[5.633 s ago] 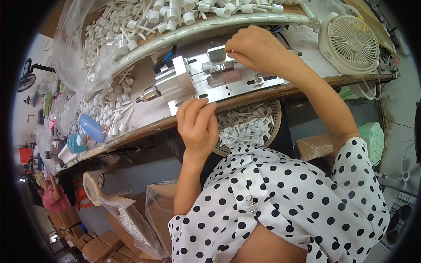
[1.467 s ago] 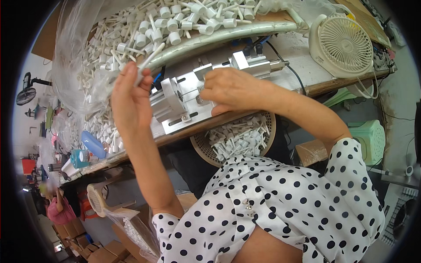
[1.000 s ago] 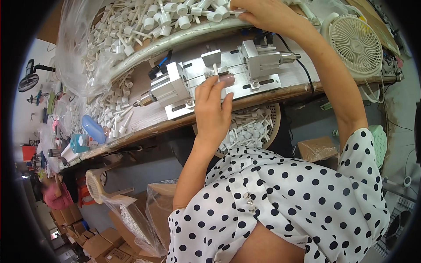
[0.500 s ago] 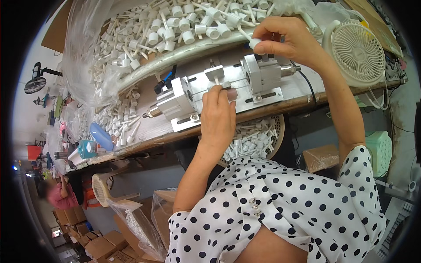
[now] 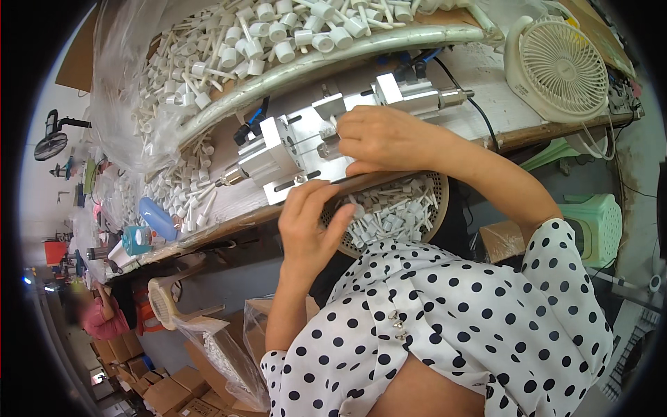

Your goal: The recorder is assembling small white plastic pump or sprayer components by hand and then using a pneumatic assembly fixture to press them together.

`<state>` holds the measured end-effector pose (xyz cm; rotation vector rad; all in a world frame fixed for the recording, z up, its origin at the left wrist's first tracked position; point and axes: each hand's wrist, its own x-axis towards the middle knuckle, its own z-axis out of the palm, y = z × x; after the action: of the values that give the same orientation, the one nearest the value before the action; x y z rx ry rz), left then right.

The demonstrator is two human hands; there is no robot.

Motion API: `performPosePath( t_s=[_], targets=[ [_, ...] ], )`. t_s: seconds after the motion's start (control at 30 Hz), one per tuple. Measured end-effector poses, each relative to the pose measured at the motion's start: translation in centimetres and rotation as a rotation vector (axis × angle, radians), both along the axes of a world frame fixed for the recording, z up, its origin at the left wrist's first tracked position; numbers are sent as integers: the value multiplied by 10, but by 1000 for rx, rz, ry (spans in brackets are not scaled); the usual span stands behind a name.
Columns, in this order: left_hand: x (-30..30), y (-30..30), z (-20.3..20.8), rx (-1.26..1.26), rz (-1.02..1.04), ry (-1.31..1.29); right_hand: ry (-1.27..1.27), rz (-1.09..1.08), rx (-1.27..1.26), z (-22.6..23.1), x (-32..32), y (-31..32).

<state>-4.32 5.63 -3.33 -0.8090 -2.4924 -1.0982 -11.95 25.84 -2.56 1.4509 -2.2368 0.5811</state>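
Note:
My right hand (image 5: 385, 139) reaches over the metal clamping fixture (image 5: 281, 146), fingers closed at its middle. A white stemmed cap is pinched there, mostly hidden; a bit of its white stem (image 5: 333, 121) shows by the small upright block. Below the bench edge, my left hand (image 5: 306, 226) is open, thumb and fingers apart. Close to its thumb, over the round basket (image 5: 442, 208), is a pale translucent cap-like piece (image 5: 355, 206). Several white stemmed caps (image 5: 392, 221) lie in the basket.
A large heap of white stemmed caps (image 5: 278, 33) lies behind a plastic-wrapped rim (image 5: 333, 54). A cream fan (image 5: 561, 68) stands at the right. Toward the left are a blue bottle (image 5: 158, 219) and a teal container (image 5: 137, 240). A person in pink (image 5: 104, 316) is far left.
My right hand has come down from the heap's rim to the fixture's middle with the stemmed cap. My left hand has left the fixture, moved down over the basket and opened.

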Motion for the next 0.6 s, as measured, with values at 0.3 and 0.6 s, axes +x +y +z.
performPosePath(
  t_s=[0.3, 0.6],
  targets=[
    [-107, -6, 58, 45, 157, 335, -77, -76, 111, 9, -1, -6],
    [-217, 2, 66, -308, 340, 430, 75, -266, -56, 48, -33, 14]
  ],
)
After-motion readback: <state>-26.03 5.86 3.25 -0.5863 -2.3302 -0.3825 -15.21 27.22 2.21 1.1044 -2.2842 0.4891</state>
